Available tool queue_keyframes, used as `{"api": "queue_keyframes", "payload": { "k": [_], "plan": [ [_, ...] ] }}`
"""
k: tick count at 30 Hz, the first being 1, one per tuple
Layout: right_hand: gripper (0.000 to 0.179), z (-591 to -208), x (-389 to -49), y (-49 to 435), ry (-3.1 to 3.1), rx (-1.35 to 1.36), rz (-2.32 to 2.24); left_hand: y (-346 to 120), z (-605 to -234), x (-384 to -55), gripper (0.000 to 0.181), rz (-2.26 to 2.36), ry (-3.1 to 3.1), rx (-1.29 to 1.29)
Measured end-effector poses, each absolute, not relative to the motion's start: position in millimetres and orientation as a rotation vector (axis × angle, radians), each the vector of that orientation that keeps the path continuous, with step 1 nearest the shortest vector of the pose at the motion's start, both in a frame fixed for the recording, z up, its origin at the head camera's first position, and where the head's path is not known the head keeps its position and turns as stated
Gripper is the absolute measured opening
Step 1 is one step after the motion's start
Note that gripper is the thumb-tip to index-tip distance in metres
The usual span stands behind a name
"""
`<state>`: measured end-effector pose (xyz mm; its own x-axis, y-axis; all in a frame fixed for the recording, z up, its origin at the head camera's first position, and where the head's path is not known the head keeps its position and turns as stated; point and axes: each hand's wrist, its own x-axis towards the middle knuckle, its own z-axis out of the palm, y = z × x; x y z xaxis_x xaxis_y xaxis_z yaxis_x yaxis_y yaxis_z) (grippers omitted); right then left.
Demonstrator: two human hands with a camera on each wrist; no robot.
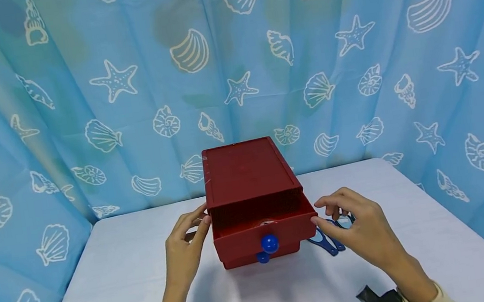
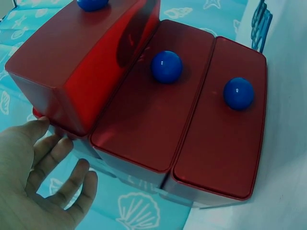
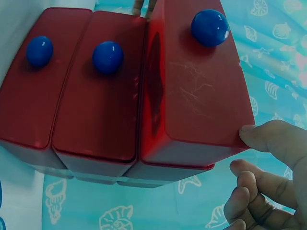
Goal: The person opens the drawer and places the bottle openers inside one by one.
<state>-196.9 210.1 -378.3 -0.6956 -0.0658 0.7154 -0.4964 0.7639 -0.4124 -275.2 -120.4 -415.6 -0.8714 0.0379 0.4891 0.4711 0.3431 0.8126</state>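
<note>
A dark red drawer cabinet (image 1: 247, 171) with three drawers stands on the table. Its top drawer (image 3: 206, 86) is pulled partway out, showing a round blue knob (image 1: 270, 243) on the front. Two lower drawers, the middle one (image 2: 148, 105) and the bottom one (image 2: 220, 129), are pushed in. My left hand (image 1: 184, 252) is at the cabinet's left side, thumb and fingertips right at the edge of its top section. With the thumb on the top drawer's right front corner, my right hand (image 1: 361, 224) has its other fingers loosely bent beside the drawer.
Blue-handled objects with loops (image 1: 326, 241) lie on the white table (image 1: 138, 269), right of the cabinet and partly behind my right hand. A blue curtain (image 1: 144, 82) with shell and starfish prints hangs behind and at both sides. A black strap (image 1: 381, 301) shows at my right wrist.
</note>
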Motion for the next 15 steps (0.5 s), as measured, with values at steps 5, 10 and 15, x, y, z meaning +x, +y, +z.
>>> {"api": "queue_keyframes", "payload": {
  "k": [5,10,15],
  "plan": [
    [0.032,-380.7,-196.1,209.4,-2.233,0.390,0.809,-120.3,-416.2,-276.0,0.036,-1.548,-2.208,-0.468],
    [0.032,-384.1,-199.8,206.8,-2.202,0.380,0.867,-121.3,-416.2,-277.9,0.036,-1.535,-2.187,-0.489],
    [0.032,-387.8,-204.7,205.2,-2.183,0.382,0.864,-120.6,-415.9,-276.1,0.037,-1.526,-2.210,-0.467]
  ]
}}
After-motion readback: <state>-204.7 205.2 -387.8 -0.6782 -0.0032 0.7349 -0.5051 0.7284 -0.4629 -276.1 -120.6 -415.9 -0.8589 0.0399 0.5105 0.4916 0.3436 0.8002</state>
